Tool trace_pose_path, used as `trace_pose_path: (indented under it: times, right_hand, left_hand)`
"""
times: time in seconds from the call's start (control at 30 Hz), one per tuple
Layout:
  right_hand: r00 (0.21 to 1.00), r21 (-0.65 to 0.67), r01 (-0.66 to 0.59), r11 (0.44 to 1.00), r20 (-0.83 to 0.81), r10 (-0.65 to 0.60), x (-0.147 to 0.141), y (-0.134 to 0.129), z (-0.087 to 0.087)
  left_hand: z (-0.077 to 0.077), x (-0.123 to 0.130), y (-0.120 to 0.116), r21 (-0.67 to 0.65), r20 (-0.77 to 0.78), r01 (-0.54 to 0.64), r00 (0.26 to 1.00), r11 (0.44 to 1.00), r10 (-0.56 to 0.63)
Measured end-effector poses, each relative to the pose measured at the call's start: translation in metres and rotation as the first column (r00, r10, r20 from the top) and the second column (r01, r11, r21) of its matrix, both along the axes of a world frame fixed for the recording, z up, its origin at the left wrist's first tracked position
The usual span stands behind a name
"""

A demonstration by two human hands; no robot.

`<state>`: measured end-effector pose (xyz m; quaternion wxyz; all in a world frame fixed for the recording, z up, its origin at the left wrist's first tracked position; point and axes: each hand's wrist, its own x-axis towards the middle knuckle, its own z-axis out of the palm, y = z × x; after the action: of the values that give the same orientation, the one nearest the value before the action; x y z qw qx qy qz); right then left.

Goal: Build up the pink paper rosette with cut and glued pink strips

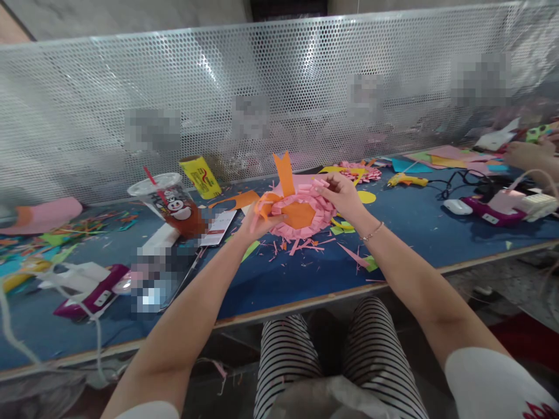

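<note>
Pink fringed paper is forming a ring around an orange centre, and this paper rosette (301,216) is sitting between both hands over the middle of the blue table (271,291); cannot tell if its underside is touching the tabletop. Left hand (263,219) is gripping the left edge, thumb lying over the front, fingers closing behind, near some curled orange paper. Right hand (341,195) is holding its fingers narrow, thumb and fingertips pinching pink fringe at the upper right edge; a bracelet (373,232) is circling that wrist. Orange forked strip (284,173) is standing up from the rosette's top. Pink paper scraps (301,247) are lying just below it on the near side. Yellow paper circle (367,197) is resting right of the right hand, and another pink fringed piece (370,173) is lying behind. Over on the left, a plastic cup (186,212) with a red straw is leaning, a yellow packet (201,177) standing beyond it. On the right, a yellow glue gun (408,180) is lying near a purple power strip (493,212). Co-worker's hand (526,158) is showing at far right. Perforated metal screen (283,75) is running along the back.
</note>
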<state>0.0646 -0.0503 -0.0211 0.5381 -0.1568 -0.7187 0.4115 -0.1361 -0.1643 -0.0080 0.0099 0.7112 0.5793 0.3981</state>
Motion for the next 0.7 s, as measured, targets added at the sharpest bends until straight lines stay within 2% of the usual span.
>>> trace_pose_path:
  times: [0.13,0.23,0.3,0.4,0.6,0.7]
  right_hand:
    - [1.000,0.078,-0.011,0.997,0.020,0.009,0.004,-0.006,0.002]
    - [0.999,0.240,0.006,0.971,0.036,-0.015,0.008,-0.014,0.006]
    - [0.998,0.368,0.007,0.930,0.060,-0.032,0.010,-0.018,0.008]
    - [0.995,0.521,0.006,0.854,0.086,-0.060,0.011,-0.022,0.009]
    - [0.987,0.671,0.051,0.739,0.078,-0.138,0.010,-0.023,0.005]
    - [0.983,0.746,0.091,0.660,0.039,-0.179,0.011,-0.023,0.004]
  left_hand:
    - [-0.008,-0.004,0.003,0.015,-0.040,-0.083,0.996,0.996,0.084]
    - [-0.012,-0.008,0.004,0.125,-0.033,-0.148,0.988,0.981,0.153]
    - [-0.012,-0.011,0.003,0.249,-0.017,-0.158,0.986,0.956,0.168]
    - [-0.009,-0.015,-0.002,0.409,-0.047,-0.092,0.992,0.908,0.121]
    - [-0.004,-0.018,-0.013,0.545,-0.108,-0.047,0.986,0.837,0.126]
    - [-0.005,-0.021,-0.012,0.613,-0.189,-0.035,0.963,0.789,0.190]
